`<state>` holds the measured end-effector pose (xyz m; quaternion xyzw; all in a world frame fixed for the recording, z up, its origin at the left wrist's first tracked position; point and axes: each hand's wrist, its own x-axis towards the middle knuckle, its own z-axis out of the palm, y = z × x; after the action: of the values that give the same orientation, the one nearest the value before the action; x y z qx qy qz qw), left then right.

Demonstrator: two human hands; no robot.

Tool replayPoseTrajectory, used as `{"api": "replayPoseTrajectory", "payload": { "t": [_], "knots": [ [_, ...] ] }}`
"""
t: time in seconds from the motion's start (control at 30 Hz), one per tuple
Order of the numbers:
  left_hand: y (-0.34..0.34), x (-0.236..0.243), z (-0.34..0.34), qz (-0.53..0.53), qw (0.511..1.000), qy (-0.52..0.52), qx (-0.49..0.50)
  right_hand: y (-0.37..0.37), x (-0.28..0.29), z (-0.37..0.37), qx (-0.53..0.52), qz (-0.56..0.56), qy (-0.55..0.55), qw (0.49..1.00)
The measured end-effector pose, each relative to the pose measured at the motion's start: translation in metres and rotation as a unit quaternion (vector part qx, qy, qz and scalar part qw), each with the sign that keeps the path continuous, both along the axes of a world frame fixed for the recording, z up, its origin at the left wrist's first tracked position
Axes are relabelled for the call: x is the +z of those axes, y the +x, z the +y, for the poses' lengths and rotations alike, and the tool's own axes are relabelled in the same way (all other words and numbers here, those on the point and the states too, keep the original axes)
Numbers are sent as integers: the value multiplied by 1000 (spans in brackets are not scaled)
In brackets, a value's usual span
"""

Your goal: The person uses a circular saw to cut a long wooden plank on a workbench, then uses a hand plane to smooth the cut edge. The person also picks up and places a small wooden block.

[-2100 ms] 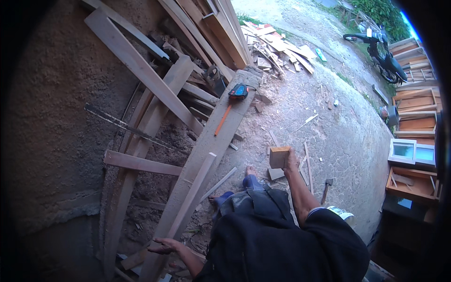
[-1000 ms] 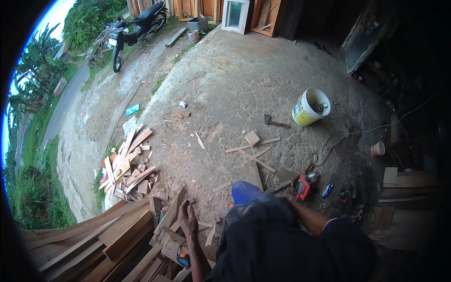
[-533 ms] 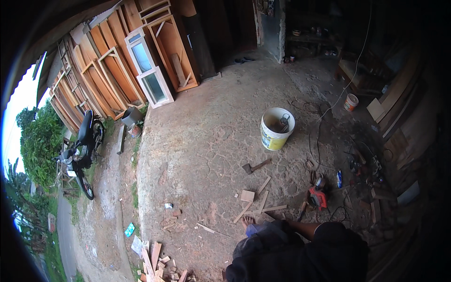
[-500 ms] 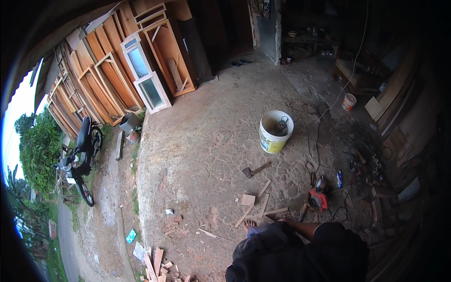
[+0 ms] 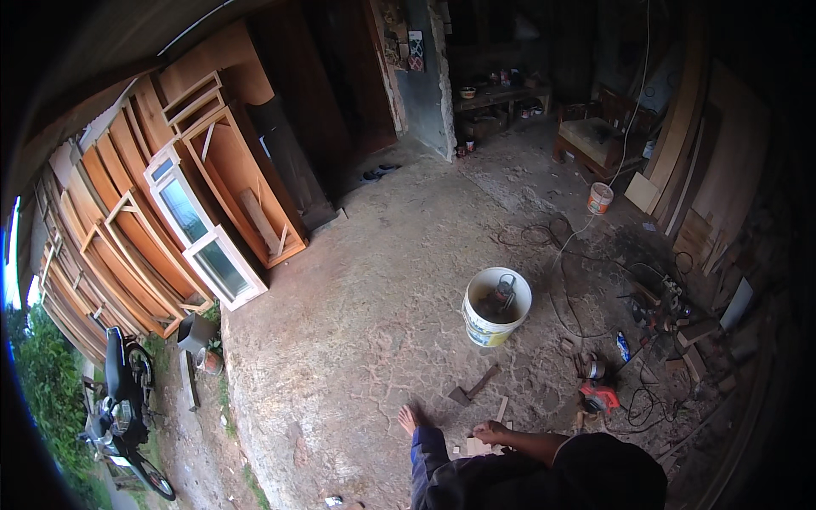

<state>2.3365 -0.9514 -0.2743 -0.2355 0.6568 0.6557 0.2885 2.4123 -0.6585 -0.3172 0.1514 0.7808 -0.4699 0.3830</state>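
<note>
Here's the head view, and the action sits low in the frame, right of centre: the right hand (image 5: 490, 433) hangs just above a pale wood block (image 5: 478, 447) on the concrete floor (image 5: 340, 357), fingers apparently curled. Whether they grip the block, touch it or merely pass in front of it, you cannot tell from here. The left hand is out of sight, so its state is anyone's guess. A bare foot (image 5: 409, 418) is planted at lower centre, toes towards the top of the frame, and a narrow wood strip (image 5: 503, 406) lies just beyond the right hand. The step in hand looks like dealing with that low block, though that's a judgement. A sound next move calls for a sure hold on it, with the foot and fingers kept off the hatchet (image 5: 482, 381) lying close by. Behind that stands the white-and-yellow bucket (image 5: 486, 337), upright, something inside it; at lower right sits a red power tool (image 5: 599, 398) among dark cords (image 5: 648, 422). Upper left, a white window frame (image 5: 204, 246) leans with the timber panels, and at upper right a cluttered bench (image 5: 501, 102) recedes into shadow.
</note>
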Motion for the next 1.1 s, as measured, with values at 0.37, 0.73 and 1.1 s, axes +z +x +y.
{"api": "replayPoseTrajectory", "payload": {
  "t": [0.37, 0.73, 1.1],
  "knots": [
    [-296, 5, -258, -99, 986, -51, 120, -88, -19, 47, 32, 80, 257, 962],
    [-612, 22, -28, 99, 988, -42, -111, -312, -15, 109, -235, -98, 61, 965],
    [-786, -3, 134, -183, 958, -190, -112, -719, 44, 375, -529, 117, -53, 839]
  ]
}}
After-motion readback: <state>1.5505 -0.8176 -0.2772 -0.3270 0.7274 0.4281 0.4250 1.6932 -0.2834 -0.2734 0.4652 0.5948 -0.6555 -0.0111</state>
